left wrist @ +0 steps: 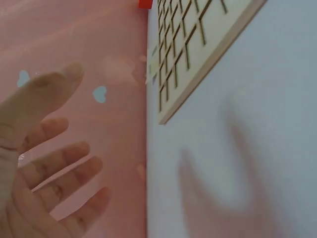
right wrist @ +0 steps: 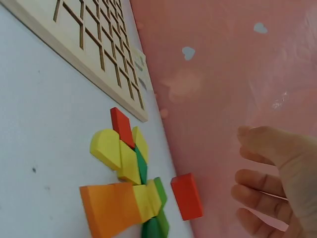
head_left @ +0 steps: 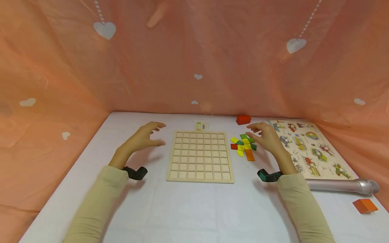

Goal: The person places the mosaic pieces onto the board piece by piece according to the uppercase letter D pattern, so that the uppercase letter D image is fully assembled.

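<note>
A square wooden grid board (head_left: 200, 180) lies flat on the white table, its square cells bare. To its left my left hand (head_left: 140, 136) hovers over the table, fingers spread and nothing in them; the left wrist view shows thumb and fingers apart. On the board's other side my right hand (head_left: 265, 136) is held above the table beside a small pile of coloured blocks (right wrist: 130, 163), also holding nothing. Yellow, green, red and orange pieces make up the pile. A red block (head_left: 243, 119) stands behind it, and a small printed card (head_left: 202, 126) lies just beyond the board.
A picture puzzle board (head_left: 313, 148) covers the right side of the table. In front of it lies a silver tube-shaped object (head_left: 337, 185), with an orange block (head_left: 365, 206) nearer the right edge. A pink curtain (head_left: 194, 57) with hearts hangs behind the table and along its sides.
</note>
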`<move>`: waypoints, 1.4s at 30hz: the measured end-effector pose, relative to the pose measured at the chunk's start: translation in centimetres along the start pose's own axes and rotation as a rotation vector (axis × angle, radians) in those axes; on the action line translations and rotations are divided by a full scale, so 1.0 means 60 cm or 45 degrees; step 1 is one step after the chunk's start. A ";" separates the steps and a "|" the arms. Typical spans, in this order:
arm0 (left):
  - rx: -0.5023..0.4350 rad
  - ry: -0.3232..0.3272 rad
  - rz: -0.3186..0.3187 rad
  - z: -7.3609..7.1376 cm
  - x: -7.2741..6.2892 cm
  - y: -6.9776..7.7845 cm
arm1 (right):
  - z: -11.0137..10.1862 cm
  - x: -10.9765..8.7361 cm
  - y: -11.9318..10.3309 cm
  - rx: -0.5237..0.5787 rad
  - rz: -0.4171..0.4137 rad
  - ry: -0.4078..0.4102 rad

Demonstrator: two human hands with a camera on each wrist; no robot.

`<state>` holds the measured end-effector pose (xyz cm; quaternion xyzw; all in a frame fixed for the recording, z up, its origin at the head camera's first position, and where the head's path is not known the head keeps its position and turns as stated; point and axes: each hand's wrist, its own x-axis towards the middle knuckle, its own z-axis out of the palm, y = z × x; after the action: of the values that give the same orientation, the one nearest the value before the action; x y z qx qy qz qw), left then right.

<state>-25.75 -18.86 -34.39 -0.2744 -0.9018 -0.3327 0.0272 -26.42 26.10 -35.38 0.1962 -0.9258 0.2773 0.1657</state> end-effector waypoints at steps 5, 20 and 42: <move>-0.106 -0.073 -0.020 0.026 -0.001 -0.014 | 0.015 0.002 0.016 0.048 0.045 0.020; 0.086 -0.325 0.024 0.064 0.023 -0.028 | 0.040 0.009 0.038 0.142 0.193 0.057; 0.095 -0.417 -0.099 0.075 0.020 -0.021 | 0.055 0.015 0.046 0.155 0.329 -0.041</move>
<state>-26.83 -16.29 -38.36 -0.2885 -0.9159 -0.2506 -0.1231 -29.12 26.07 -38.83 0.0893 -0.9274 0.3489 0.1013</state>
